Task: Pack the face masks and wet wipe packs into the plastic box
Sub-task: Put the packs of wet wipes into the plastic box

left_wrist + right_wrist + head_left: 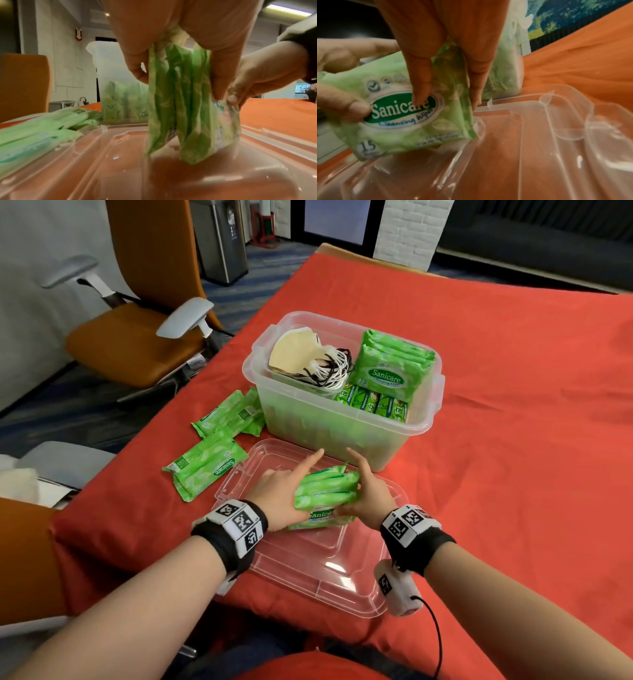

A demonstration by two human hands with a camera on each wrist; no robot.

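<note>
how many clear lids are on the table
1. The lid lies upside down on the red cloth, in front of the box and under both hands' bundle of wipes. No other lid shows.

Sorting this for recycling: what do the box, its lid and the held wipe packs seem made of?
Box: cloudy translucent plastic; contents show through.
Lid: clear glossy rigid plastic; red cloth visible beneath.
Wipe packs, held by left hand and right hand: soft printed plastic film, probably; it creases.
</note>
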